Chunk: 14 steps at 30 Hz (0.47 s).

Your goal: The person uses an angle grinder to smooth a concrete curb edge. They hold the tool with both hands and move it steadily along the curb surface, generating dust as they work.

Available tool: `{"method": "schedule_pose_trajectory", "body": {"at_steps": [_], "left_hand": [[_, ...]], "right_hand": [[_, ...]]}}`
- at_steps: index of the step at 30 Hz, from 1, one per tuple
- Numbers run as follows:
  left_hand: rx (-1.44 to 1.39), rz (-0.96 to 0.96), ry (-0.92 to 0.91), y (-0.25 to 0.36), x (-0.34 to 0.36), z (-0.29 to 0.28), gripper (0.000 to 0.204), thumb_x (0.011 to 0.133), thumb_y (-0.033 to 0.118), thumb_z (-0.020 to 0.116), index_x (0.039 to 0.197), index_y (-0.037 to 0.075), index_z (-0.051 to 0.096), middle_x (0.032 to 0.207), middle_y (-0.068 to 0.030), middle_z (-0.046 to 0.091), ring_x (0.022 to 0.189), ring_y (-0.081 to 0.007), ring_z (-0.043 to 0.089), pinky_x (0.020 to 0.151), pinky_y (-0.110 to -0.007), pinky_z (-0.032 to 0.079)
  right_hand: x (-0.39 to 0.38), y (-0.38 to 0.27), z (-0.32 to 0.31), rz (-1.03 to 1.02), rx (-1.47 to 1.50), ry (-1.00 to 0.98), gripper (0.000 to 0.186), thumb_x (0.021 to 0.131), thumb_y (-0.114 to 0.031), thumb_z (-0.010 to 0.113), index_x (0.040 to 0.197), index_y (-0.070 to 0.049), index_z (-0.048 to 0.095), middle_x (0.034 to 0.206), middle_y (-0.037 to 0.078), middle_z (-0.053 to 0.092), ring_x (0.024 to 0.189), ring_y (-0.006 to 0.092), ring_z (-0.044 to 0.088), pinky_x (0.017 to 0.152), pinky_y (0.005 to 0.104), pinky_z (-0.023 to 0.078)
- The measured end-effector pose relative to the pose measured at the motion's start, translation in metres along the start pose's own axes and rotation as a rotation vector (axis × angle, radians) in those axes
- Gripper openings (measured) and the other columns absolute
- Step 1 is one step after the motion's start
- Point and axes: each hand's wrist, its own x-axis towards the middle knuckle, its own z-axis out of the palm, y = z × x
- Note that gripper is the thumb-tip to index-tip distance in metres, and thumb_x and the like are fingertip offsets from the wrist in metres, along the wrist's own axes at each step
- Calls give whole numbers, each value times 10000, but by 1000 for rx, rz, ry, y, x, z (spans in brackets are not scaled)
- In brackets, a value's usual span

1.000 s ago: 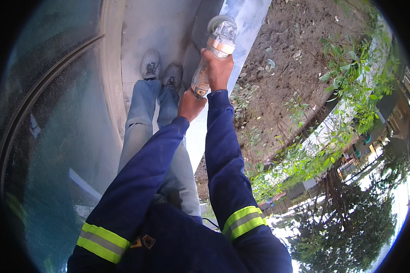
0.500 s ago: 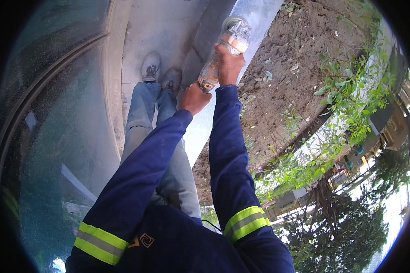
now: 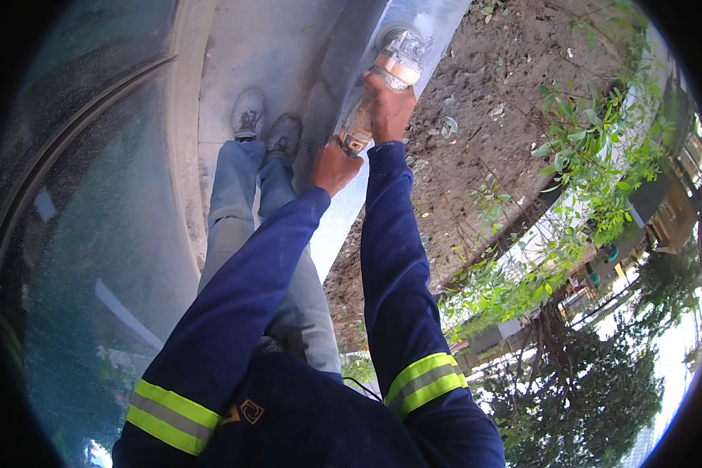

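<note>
A dusty orange and grey angle grinder (image 3: 359, 122) is held in both my hands. My left hand (image 3: 336, 167) wraps round its rear end, and my right hand (image 3: 391, 108) grips the body close behind the head. The round disc (image 3: 395, 34) at its far end lies against the top of a pale, smooth ledge (image 3: 349, 222). Whitish dust blurs the surface around the disc, so its exact contact is hard to see. Both forearms reach forward in dark blue sleeves with reflective bands.
On the left stands a large glass pane (image 3: 109, 210) with a curved frame. My shoes (image 3: 248, 113) are on a concrete walkway (image 3: 249, 47) beside the ledge. Bare soil (image 3: 491, 132) with dry leaves lies on the right, bordered by green shrubs (image 3: 585, 156). A thin black cord (image 3: 363, 388) shows near my waist.
Within the picture, the walkway, ledge and soil have shifted slightly left. The grinder head sits slightly further left and lower, with more pale dust beside the disc. Both hands keep their grip.
</note>
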Motion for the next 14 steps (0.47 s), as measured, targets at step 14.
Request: {"method": "schedule_pose_trajectory", "body": {"at_steps": [14], "left_hand": [[-69, -84, 41, -21, -15, 20, 513, 779, 268, 777, 1174, -28, 639, 1108, -260, 746, 1066, -405, 728, 931, -515, 542]], "right_hand": [[-5, 0, 5, -6, -141, -90, 530, 765, -246, 838, 1160, 60, 661, 1019, 143, 732, 882, 228, 694, 830, 362, 547]]}}
